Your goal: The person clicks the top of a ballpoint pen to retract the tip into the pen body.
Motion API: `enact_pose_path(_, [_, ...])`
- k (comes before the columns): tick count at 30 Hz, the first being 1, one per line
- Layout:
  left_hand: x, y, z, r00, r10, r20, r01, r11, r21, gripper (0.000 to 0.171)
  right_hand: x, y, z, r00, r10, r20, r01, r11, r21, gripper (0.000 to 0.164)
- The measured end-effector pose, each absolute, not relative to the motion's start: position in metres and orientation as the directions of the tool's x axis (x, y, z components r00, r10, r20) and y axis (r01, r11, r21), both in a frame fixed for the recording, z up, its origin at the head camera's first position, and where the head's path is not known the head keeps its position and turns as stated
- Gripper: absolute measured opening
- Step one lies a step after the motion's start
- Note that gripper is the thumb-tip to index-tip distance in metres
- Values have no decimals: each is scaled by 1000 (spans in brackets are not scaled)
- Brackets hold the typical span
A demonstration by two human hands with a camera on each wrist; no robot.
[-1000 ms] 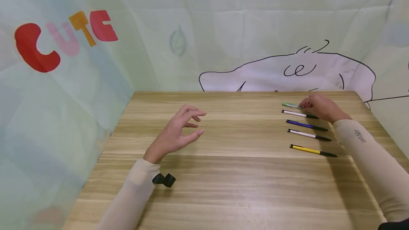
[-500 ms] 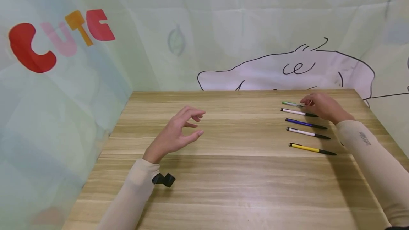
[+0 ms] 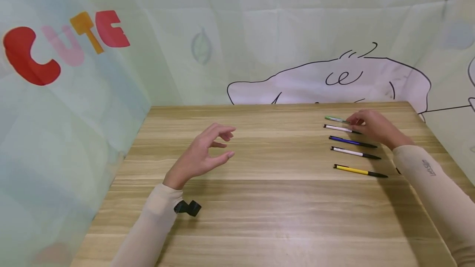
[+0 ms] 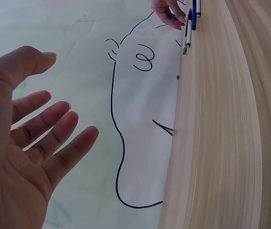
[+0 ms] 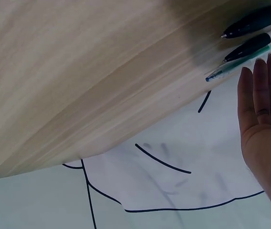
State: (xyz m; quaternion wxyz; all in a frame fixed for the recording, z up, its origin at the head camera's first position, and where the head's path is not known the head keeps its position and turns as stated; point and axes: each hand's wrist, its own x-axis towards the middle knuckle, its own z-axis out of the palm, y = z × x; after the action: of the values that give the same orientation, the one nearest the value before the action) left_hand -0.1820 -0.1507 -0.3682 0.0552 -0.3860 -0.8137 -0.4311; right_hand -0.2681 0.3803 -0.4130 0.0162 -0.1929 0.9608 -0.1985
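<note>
My right hand is at the far right of the table, with its fingertips by the green pen. In the right wrist view its fingers look straight and lie alongside that pen; whether they touch it, I cannot tell. The thumb overlaps the black grip end of the far white pen in the head view. Toward me lie a blue pen, another white pen and a yellow pen, roughly parallel. My left hand hovers over the table's left half, fingers loosely bent and holding nothing.
The wooden table meets a printed cloth backdrop at its far edge. A second cloth side with coloured letters hangs at the left. A small black device sits at my left wrist.
My right hand has shifted slightly nearer to me, its thumb now covering more of the far white pen's end. The pens lie as before. My left hand holds its pose; the view has turned slightly.
</note>
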Motion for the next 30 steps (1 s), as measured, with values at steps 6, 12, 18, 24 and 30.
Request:
enact_pose_path(6, [-181, -153, -368, -702, 576, 418, 674, 348, 651, 58, -265, 380, -418, -920, -389, 50, -374, 831, -412, 21])
enact_pose_path(12, [-180, -154, -368, -706, 573, 415, 670, 352, 654, 58, -264, 379, -422, -920, -389, 49, -374, 833, -408, 18])
enact_pose_path(18, [-181, -155, -368, -709, 572, 413, 665, 346, 661, 58, -266, 380, -425, -916, -395, 75, -394, 844, -364, 15])
enact_pose_path(24, [-181, -155, -368, -710, 573, 410, 659, 334, 674, 58, -268, 379, -425, -913, -404, 50, -396, 853, -341, 16])
enact_pose_path(30, [-182, -153, -369, -700, 581, 416, 665, 318, 676, 58, -265, 377, -424, -916, -401, 16, -383, 863, -329, 16])
